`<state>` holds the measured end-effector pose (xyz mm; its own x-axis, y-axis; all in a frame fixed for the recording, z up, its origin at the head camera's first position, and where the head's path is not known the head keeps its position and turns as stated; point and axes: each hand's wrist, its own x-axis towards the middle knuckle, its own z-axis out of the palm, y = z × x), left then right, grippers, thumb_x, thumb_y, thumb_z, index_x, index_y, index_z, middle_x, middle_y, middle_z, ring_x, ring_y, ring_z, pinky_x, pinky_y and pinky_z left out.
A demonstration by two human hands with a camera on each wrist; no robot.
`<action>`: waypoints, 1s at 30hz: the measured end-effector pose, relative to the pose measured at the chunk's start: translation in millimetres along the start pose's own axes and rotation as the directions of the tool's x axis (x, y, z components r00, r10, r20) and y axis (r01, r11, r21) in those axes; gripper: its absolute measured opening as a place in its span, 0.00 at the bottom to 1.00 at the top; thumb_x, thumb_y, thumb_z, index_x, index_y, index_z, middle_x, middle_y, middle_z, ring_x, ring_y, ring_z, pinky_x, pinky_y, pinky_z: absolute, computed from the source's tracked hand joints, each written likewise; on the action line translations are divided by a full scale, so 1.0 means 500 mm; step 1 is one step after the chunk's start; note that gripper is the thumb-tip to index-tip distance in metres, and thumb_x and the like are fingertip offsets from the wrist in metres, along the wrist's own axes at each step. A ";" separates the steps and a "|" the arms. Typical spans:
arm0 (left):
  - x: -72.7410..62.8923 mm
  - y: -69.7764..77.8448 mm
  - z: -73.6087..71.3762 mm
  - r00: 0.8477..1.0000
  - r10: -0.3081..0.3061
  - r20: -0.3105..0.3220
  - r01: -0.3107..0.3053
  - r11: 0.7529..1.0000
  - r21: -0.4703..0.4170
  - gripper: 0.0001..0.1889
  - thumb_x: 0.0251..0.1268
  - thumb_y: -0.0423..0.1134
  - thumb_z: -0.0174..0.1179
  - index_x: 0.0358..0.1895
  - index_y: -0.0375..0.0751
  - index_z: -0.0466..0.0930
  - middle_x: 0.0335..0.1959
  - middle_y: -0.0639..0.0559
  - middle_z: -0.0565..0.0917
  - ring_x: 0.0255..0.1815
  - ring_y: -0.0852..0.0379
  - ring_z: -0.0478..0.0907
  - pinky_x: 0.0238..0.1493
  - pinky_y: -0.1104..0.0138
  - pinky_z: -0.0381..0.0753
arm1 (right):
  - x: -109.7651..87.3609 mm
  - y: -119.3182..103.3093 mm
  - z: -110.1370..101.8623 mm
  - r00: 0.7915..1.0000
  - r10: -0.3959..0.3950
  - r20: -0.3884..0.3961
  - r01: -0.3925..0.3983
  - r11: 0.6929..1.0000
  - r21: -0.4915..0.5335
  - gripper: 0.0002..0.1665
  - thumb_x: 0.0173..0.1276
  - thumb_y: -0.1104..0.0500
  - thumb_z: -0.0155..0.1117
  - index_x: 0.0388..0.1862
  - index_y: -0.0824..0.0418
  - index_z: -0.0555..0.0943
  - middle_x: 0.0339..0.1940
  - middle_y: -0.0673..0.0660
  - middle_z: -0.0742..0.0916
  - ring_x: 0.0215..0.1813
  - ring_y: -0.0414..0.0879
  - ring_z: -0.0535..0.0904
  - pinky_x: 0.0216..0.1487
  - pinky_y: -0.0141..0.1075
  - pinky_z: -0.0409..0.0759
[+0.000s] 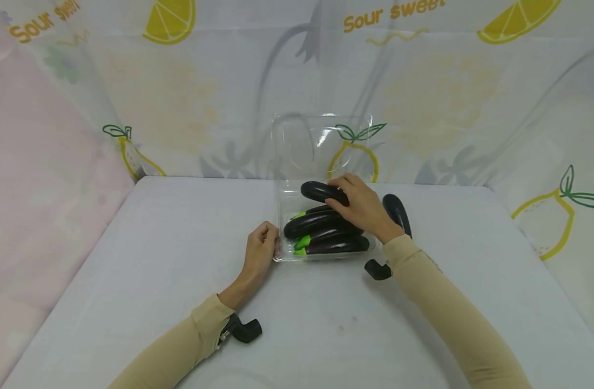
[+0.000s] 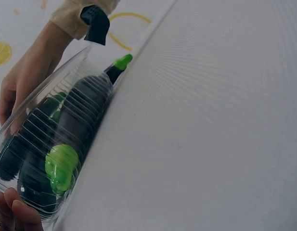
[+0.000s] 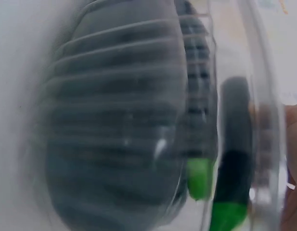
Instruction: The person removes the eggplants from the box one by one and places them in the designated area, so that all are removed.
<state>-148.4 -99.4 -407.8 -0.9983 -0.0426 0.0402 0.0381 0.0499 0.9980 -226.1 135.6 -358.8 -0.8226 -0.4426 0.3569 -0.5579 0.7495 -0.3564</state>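
Head view: eggplant juts leftward from right grip.

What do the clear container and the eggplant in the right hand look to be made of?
Clamshell container: likely thin plastic, glossy and see-through, with moulded ribs and bright glints. Eggplant in the right hand: smooth, glossy black surface suits real skin or plastic alike.
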 end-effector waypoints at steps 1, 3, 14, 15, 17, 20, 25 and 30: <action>0.000 0.000 0.000 1.000 0.000 0.001 0.000 1.000 0.002 0.10 0.68 0.30 0.45 0.27 0.31 0.68 0.13 0.58 0.68 0.15 0.65 0.64 0.18 0.75 0.65 | -0.003 0.001 -0.002 1.000 0.013 -0.002 -0.013 1.000 0.010 0.25 0.66 0.50 0.62 0.57 0.61 0.74 0.53 0.58 0.78 0.55 0.51 0.75 0.52 0.45 0.78; -0.001 0.001 0.000 1.000 0.000 0.001 0.000 1.000 0.003 0.10 0.68 0.30 0.45 0.27 0.32 0.69 0.13 0.57 0.68 0.15 0.65 0.64 0.18 0.75 0.65 | -0.007 0.004 -0.007 0.999 0.035 -0.007 -0.035 0.999 0.034 0.25 0.66 0.49 0.62 0.57 0.62 0.74 0.53 0.57 0.78 0.53 0.51 0.76 0.51 0.45 0.78; 0.002 -0.002 0.000 1.000 -0.002 -0.003 0.002 1.000 0.008 0.11 0.69 0.31 0.45 0.27 0.32 0.68 0.13 0.57 0.67 0.15 0.65 0.64 0.18 0.75 0.65 | -0.012 0.011 -0.024 0.995 0.083 -0.047 -0.073 0.981 0.179 0.25 0.66 0.50 0.63 0.57 0.63 0.73 0.51 0.59 0.79 0.48 0.52 0.77 0.46 0.45 0.77; 0.005 -0.008 0.000 1.000 -0.003 -0.002 0.003 1.000 0.003 0.11 0.69 0.31 0.45 0.27 0.31 0.68 0.13 0.57 0.68 0.15 0.65 0.64 0.18 0.75 0.65 | -0.012 0.009 -0.027 0.994 0.095 -0.055 -0.082 0.977 0.195 0.25 0.66 0.51 0.63 0.57 0.63 0.73 0.50 0.59 0.79 0.47 0.53 0.77 0.45 0.45 0.78; 0.011 -0.022 -0.001 1.000 -0.010 -0.002 0.010 1.000 -0.006 0.11 0.69 0.31 0.45 0.27 0.32 0.69 0.14 0.56 0.68 0.15 0.64 0.64 0.18 0.74 0.65 | -0.012 0.008 -0.034 0.991 0.112 -0.075 -0.094 0.973 0.212 0.26 0.65 0.51 0.63 0.57 0.63 0.73 0.48 0.60 0.80 0.46 0.53 0.78 0.43 0.45 0.78; 0.021 -0.047 -0.002 1.000 -0.016 -0.006 0.015 1.000 -0.014 0.11 0.70 0.33 0.46 0.27 0.34 0.69 0.14 0.55 0.68 0.15 0.63 0.64 0.18 0.74 0.65 | -0.016 0.011 -0.044 0.984 0.142 -0.103 -0.118 0.970 0.213 0.26 0.66 0.51 0.63 0.57 0.64 0.73 0.48 0.61 0.81 0.45 0.54 0.79 0.42 0.45 0.78; 0.025 -0.057 0.001 0.999 0.014 -0.030 -0.014 1.000 0.000 0.11 0.69 0.34 0.47 0.25 0.38 0.68 0.13 0.55 0.68 0.15 0.63 0.64 0.17 0.74 0.65 | -0.026 0.025 -0.061 0.969 0.214 -0.124 -0.178 0.952 0.250 0.25 0.66 0.51 0.62 0.57 0.64 0.74 0.49 0.60 0.80 0.46 0.52 0.78 0.44 0.44 0.79; 0.023 -0.054 0.000 0.999 0.018 -0.026 -0.019 1.000 -0.012 0.11 0.69 0.34 0.47 0.25 0.37 0.68 0.13 0.55 0.68 0.14 0.63 0.64 0.17 0.74 0.64 | -0.040 0.039 -0.070 0.948 0.291 -0.131 -0.249 0.932 0.264 0.27 0.65 0.48 0.62 0.56 0.62 0.74 0.50 0.59 0.80 0.46 0.51 0.77 0.44 0.42 0.76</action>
<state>-161.2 -101.3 -434.3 -0.9959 -0.0680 0.0599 0.0573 0.0389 0.9976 -216.8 176.5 -342.6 -0.9274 -0.1368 0.3481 -0.3437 0.6789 -0.6488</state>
